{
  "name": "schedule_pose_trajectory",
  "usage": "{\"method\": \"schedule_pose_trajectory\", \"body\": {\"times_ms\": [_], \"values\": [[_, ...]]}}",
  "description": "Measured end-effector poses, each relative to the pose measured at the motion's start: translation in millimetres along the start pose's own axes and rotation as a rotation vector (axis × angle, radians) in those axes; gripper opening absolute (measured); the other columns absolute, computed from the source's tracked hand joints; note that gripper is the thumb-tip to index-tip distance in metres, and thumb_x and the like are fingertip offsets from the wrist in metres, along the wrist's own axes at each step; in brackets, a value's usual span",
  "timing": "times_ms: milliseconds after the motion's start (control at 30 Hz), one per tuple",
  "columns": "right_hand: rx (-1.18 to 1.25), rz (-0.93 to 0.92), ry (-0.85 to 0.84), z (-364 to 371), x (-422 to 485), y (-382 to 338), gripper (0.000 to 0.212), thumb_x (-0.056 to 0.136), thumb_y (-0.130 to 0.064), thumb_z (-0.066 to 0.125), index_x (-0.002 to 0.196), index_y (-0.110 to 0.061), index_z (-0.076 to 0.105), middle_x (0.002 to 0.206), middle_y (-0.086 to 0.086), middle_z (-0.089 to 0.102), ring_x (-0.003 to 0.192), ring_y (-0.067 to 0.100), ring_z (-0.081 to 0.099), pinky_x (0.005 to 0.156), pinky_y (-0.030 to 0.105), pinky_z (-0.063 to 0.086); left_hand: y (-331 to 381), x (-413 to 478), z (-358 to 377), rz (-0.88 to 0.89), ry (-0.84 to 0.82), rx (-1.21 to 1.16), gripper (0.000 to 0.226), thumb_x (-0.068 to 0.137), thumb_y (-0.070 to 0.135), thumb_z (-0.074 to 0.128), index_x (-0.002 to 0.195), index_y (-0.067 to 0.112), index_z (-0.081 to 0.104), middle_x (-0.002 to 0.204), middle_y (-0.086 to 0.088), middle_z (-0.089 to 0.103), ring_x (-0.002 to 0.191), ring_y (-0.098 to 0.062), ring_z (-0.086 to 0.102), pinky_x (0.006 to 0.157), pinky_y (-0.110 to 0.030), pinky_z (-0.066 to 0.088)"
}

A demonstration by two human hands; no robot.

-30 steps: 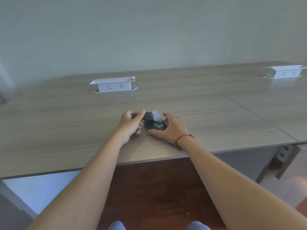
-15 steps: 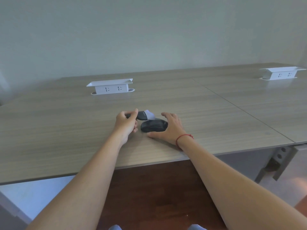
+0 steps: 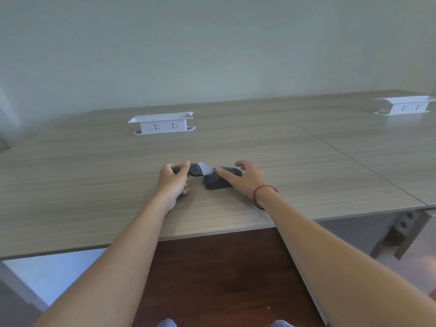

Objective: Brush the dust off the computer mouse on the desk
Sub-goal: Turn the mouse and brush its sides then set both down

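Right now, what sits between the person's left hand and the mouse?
In the head view, only the brush: the left hand grips its dark handle, and its pale bristles reach across to the mouse, steadied by the right hand.

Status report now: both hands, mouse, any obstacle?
Left hand holds brush, bristles at mouse. Right hand steadies mouse. Nothing in the way.

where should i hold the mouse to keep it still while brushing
Pinch the mouse by its two long flanks from the right, as the right hand does. That leaves its left end and top free for the brush in the left hand.
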State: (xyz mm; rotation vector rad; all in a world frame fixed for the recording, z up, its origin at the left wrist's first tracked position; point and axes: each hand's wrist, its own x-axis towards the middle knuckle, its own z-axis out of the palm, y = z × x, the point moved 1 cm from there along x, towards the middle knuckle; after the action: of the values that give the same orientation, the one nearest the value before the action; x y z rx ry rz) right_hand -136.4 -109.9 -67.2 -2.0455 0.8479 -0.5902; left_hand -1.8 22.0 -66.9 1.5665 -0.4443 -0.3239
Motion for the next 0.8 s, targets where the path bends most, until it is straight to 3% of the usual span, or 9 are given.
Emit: {"method": "schedule_pose_trajectory", "body": {"times_ms": [100, 200, 300, 400, 500, 600, 667, 800], "values": [[0.061, 0.009, 0.127, 7, 2, 2, 0.063, 0.080, -0.054, 0.062, 0.128, -0.015, 0.053, 0.127, 0.003, 0.058, 0.123, 0.024, 0.049, 0.103, 0.039, 0.044, 2, -1, -2, 0.019, -0.046, 0.098, 0.024, 0.096, 0.027, 0.054, 0.108, 0.006, 0.049, 0.063, -0.005, 0.046, 0.049, -0.015, 0.039, 0.039, -0.025, 0.032], [0.168, 0.047, 0.047, 5, 9, 2, 0.058, 0.084, -0.045, 0.063, 0.134, -0.018, 0.048, 0.135, 0.003, 0.056, 0.124, 0.023, 0.052, 0.107, 0.041, 0.042, 3, 2, -10, 0.028, -0.013, 0.144, 0.026, 0.095, 0.028, 0.055, 0.110, 0.007, 0.049, 0.065, -0.005, 0.046, 0.050, -0.016, 0.039, 0.042, -0.027, 0.033], [0.168, 0.013, -0.040, 3, 13, 4, 0.055, 0.089, -0.039, 0.059, 0.139, -0.024, 0.043, 0.143, 0.000, 0.052, 0.130, 0.020, 0.049, 0.114, 0.043, 0.033, 5, 0, -10, 0.029, 0.005, 0.003, 0.026, 0.094, 0.030, 0.058, 0.108, 0.008, 0.052, 0.067, -0.004, 0.047, 0.051, -0.013, 0.041, 0.039, -0.025, 0.033], [0.197, -0.040, -0.155, 0, 12, 2, 0.054, 0.096, -0.026, 0.051, 0.146, -0.020, 0.033, 0.150, 0.006, 0.042, 0.138, 0.018, 0.041, 0.114, 0.030, 0.029, 14, -4, 4, 0.080, -0.074, -0.072, 0.030, 0.093, 0.032, 0.059, 0.109, 0.007, 0.052, 0.066, -0.003, 0.047, 0.049, -0.012, 0.041, 0.038, -0.023, 0.033], [0.235, -0.053, -0.193, -4, 12, 2, 0.053, 0.099, -0.017, 0.042, 0.150, -0.017, 0.026, 0.155, 0.007, 0.033, 0.142, 0.018, 0.033, 0.109, 0.022, 0.027, 21, -7, 19, 0.148, -0.169, 0.076, 0.028, 0.095, 0.028, 0.057, 0.112, 0.007, 0.053, 0.065, -0.003, 0.048, 0.050, -0.014, 0.042, 0.041, -0.024, 0.034], [0.215, -0.052, -0.097, -4, 12, 8, 0.047, 0.101, -0.020, 0.037, 0.147, -0.017, 0.031, 0.153, 0.007, 0.036, 0.140, 0.020, 0.036, 0.113, 0.029, 0.029, 19, -7, 18, 0.178, -0.230, 0.253, 0.021, 0.097, 0.025, 0.053, 0.109, 0.009, 0.061, 0.063, -0.003, 0.049, 0.049, -0.016, 0.041, 0.045, -0.025, 0.036], [0.183, -0.051, -0.050, -2, 11, 9, 0.046, 0.099, -0.029, 0.041, 0.143, -0.016, 0.038, 0.145, 0.006, 0.046, 0.132, 0.020, 0.044, 0.105, 0.028, 0.035, 17, -5, 10, 0.163, -0.221, 0.293, 0.019, 0.097, 0.025, 0.052, 0.105, 0.012, 0.063, 0.063, -0.003, 0.047, 0.050, -0.016, 0.041, 0.045, -0.026, 0.036], [0.107, -0.099, -0.035, 3, 11, 6, 0.045, 0.097, -0.032, 0.046, 0.136, -0.011, 0.048, 0.136, 0.007, 0.055, 0.125, 0.021, 0.051, 0.097, 0.025, 0.037, 13, -7, -1, -0.014, -0.247, 0.043, 0.018, 0.095, 0.025, 0.056, 0.093, 0.008, 0.062, 0.061, -0.001, 0.035, 0.045, -0.011, 0.033, 0.037, -0.021, 0.027]]}}
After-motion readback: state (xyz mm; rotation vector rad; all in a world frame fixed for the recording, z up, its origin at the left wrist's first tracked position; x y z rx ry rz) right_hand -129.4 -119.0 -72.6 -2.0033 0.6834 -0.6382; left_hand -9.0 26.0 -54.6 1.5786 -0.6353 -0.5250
